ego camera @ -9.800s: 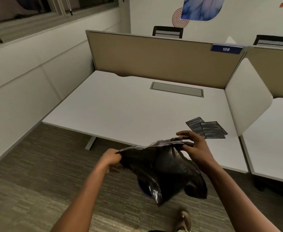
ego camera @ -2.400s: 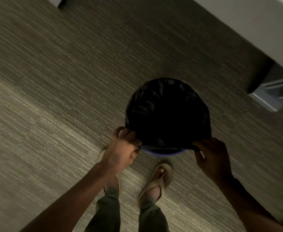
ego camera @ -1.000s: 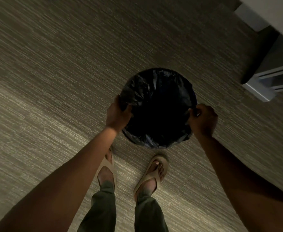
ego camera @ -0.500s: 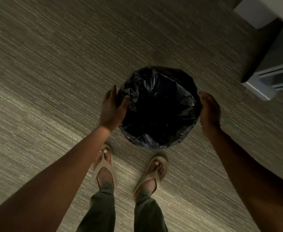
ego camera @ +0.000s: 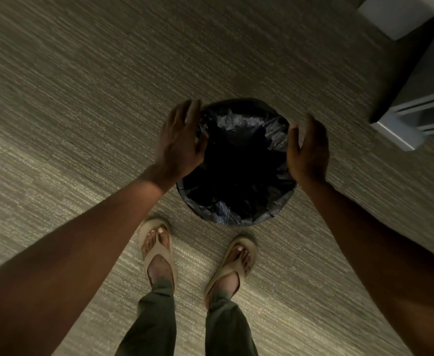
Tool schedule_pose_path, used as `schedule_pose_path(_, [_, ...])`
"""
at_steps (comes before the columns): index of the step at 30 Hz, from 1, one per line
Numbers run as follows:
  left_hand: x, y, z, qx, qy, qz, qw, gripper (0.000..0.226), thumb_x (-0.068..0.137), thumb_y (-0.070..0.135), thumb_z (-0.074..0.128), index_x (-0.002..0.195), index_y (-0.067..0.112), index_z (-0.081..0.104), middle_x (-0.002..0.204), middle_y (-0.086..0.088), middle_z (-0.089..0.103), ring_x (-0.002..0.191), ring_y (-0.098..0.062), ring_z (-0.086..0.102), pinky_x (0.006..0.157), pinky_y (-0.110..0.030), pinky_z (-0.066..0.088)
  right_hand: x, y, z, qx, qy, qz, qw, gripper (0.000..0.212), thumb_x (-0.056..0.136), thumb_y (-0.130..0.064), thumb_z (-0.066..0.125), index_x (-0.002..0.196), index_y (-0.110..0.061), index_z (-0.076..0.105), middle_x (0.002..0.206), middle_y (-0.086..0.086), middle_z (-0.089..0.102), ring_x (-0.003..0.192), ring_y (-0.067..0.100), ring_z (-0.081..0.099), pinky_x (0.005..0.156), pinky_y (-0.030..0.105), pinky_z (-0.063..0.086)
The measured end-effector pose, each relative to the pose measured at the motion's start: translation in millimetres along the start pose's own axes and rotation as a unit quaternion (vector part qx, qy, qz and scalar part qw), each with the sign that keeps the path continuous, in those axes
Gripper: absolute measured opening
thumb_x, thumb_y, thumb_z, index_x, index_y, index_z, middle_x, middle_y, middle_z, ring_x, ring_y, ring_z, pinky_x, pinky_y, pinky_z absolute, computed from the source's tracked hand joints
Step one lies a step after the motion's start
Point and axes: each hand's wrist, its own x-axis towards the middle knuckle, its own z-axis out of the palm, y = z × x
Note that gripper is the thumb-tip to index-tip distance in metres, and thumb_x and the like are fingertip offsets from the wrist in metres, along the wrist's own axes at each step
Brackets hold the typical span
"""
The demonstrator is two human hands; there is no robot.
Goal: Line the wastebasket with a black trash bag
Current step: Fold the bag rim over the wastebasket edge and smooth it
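Head view, looking straight down: the wastebasket stands on the carpet just ahead of your sandalled feet, well clear of the desk leg toward the right edge of the floor. The black trash bag sits inside it, its mouth turned over the rim all the way round as far as the view shows; only a faint bluish patch at the near rim hints at the basket wall under the film. Your left hand is flat, fingers spread, lying over the left rim; whether the palm touches the film cannot be told. Your right hand is likewise spread, palm turned inward just beside the right rim, holding nothing. Neither hand pinches the bag. Handling judgement: the film reads as thin, light, limp and slick, crinkled with glossy folds, so it should slide on the rim and tear if dragged against a sharp edge. Take hold only at the folded-over hem, pinching on opposite sides, and pull outward and down evenly; do not grab the loose middle. The basket itself looks light and could shift on the carpet if you tug one side alone. The lining looks nearly complete; remaining work appears to be smoothing the overhang.
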Motion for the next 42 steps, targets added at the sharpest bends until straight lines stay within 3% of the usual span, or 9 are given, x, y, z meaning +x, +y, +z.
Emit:
schedule_pose_path(2, [-10,12,0,0.03,0.007,0.137,0.99,0.054,0.095,0.027,0.055,0.144,0.006,0.053,0.142,-0.021,0.058,0.133,-0.042,0.051,0.11,-0.048,0.045,-17,-4,-2,-0.06,0.053,-0.149,0.986,0.054,0.106,-0.042,0.05,0.146,-0.007,0.052,0.147,0.022,0.055,0.138,0.038,0.05,0.108,0.05,0.045])
schedule_pose_path(5, [-39,37,11,0.033,-0.137,0.264,0.954,0.046,0.096,0.033,0.058,0.137,0.012,0.061,0.133,-0.015,0.066,0.131,-0.038,0.056,0.114,-0.046,0.039,-44,-3,7,-0.212,-0.058,-0.27,0.937,0.061,0.101,-0.045,0.05,0.151,-0.009,0.047,0.16,0.019,0.042,0.155,0.038,0.028,0.12,0.06,0.028])
schedule_pose_path(8, [-65,45,28,0.114,-0.334,0.237,0.905,0.063,0.102,0.057,0.041,0.153,0.02,0.043,0.154,-0.008,0.051,0.148,-0.031,0.038,0.124,-0.045,0.024,-51,9,9,-0.31,-0.155,-0.211,0.914,0.083,0.097,-0.058,0.047,0.161,-0.009,0.027,0.172,0.018,0.015,0.161,0.037,0.005,0.122,0.067,0.014])
schedule_pose_path(12, [-75,37,33,0.114,-0.418,0.14,0.89,0.065,0.098,0.07,0.034,0.139,0.024,0.053,0.137,-0.01,0.064,0.128,-0.034,0.058,0.101,-0.041,0.045,-47,20,6,-0.335,-0.19,-0.173,0.906,0.091,0.096,-0.064,0.044,0.164,-0.01,0.017,0.175,0.014,0.001,0.161,0.034,-0.005,0.12,0.073,0.013])
schedule_pose_path(21, [-31,40,24,0.085,-0.195,0.208,0.955,0.049,0.103,0.045,0.038,0.133,0.014,0.061,0.125,-0.012,0.068,0.118,-0.033,0.061,0.099,-0.042,0.049,-96,0,15,-0.229,-0.161,-0.31,0.909,0.066,0.103,-0.058,0.038,0.147,-0.012,0.053,0.162,0.019,0.04,0.157,0.037,0.025,0.122,0.067,0.016])
schedule_pose_path(29, [32,32,11,0.246,-0.27,0.131,0.922,0.08,0.093,0.031,0.062,0.162,0.02,0.023,0.159,-0.015,0.041,0.141,-0.038,0.045,0.115,-0.047,0.039,-123,16,22,-0.275,-0.303,-0.292,0.865,0.074,0.096,-0.073,0.026,0.142,-0.027,0.06,0.151,0.011,0.057,0.145,0.041,0.044,0.122,0.068,0.013])
schedule_pose_path(34, [50,55,2,0.195,-0.255,0.077,0.944,0.047,0.095,0.03,0.059,0.14,0.019,0.057,0.138,-0.013,0.063,0.123,-0.038,0.063,0.097,-0.046,0.053,-121,9,14,-0.301,-0.301,-0.296,0.855,0.092,0.096,-0.077,0.008,0.153,-0.016,0.048,0.158,0.017,0.047,0.155,0.036,0.03,0.124,0.065,0.007])
schedule_pose_path(38, [52,72,5,0.159,-0.256,0.09,0.949,0.029,0.098,0.032,0.054,0.113,0.014,0.07,0.114,-0.016,0.07,0.107,-0.04,0.067,0.085,-0.044,0.056,-130,2,8,-0.252,-0.264,-0.336,0.869,0.082,0.1,-0.071,0.025,0.155,-0.014,0.044,0.16,0.021,0.043,0.154,0.038,0.032,0.123,0.065,0.019])
schedule_pose_path(42, [65,70,16,0.066,-0.26,0.038,0.962,0.037,0.101,0.029,0.049,0.134,0.016,0.059,0.124,-0.015,0.068,0.114,-0.038,0.064,0.091,-0.049,0.057,-150,4,14,-0.249,-0.317,-0.384,0.831,0.08,0.101,-0.071,0.027,0.16,-0.018,0.034,0.163,0.02,0.039,0.155,0.038,0.029,0.124,0.065,0.018])
